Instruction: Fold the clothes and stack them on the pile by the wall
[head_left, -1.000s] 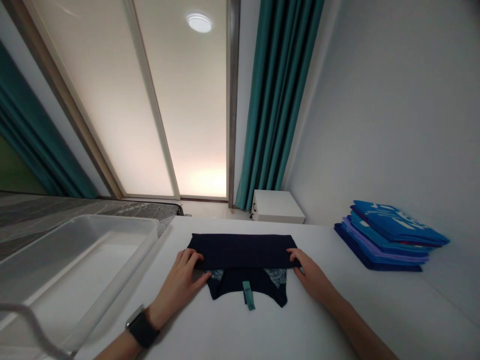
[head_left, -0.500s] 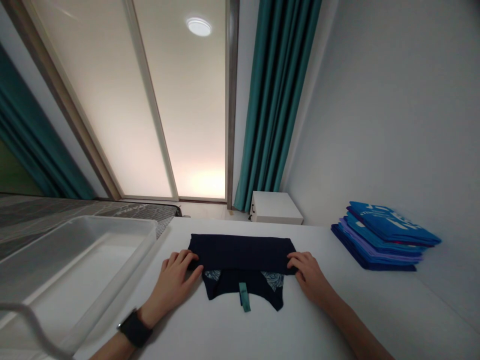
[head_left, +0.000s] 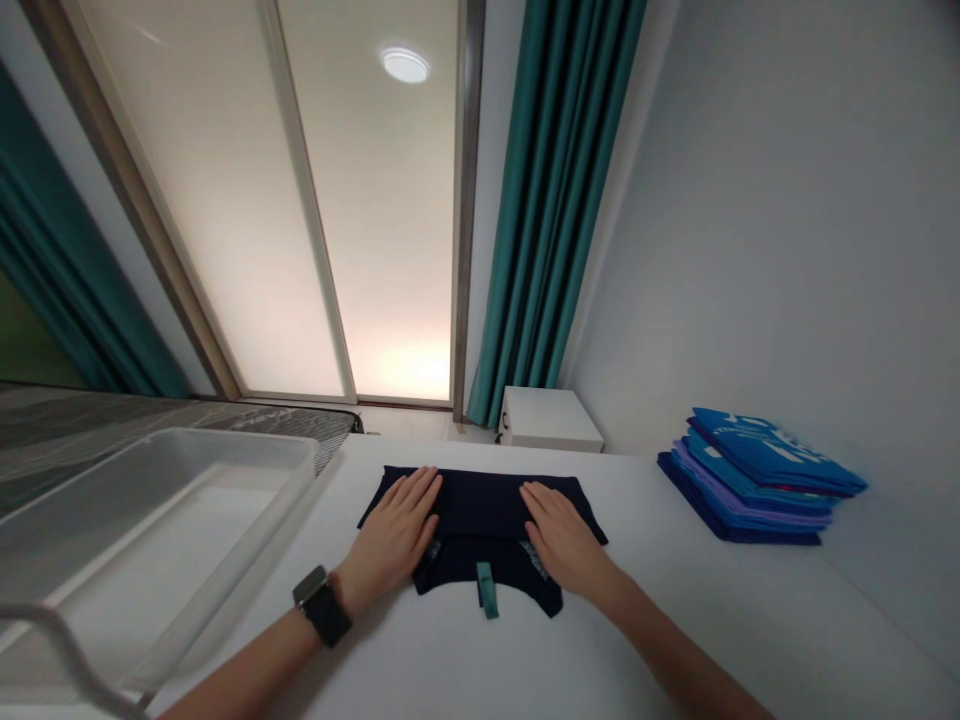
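Observation:
A dark navy shirt (head_left: pixel 480 505) lies on the white table (head_left: pixel 465 670), its lower part folded over toward the neckline. The neck opening faces me, with a green tag (head_left: pixel 487 590) sticking out and bits of light pattern near the shoulders. My left hand (head_left: pixel 397 530) rests flat on the left part of the folded cloth, fingers stretched out. On the right part lies my right hand (head_left: pixel 562 535), also flat with its fingers extended. Neither hand grasps the cloth. The patterned areas are partly hidden beneath my hands.
A stack of folded blue and purple clothes (head_left: pixel 757 480) sits on the table at the right, by the wall. To the left stands a translucent plastic bin (head_left: pixel 300 480). A grey curved bar (head_left: pixel 56 640) shows at lower left. Beyond the table is a white cabinet (head_left: pixel 551 420).
Both hands have let go of the fold's side edges and moved inward onto the cloth, flattening out. The shirt has stayed in nearly the same place.

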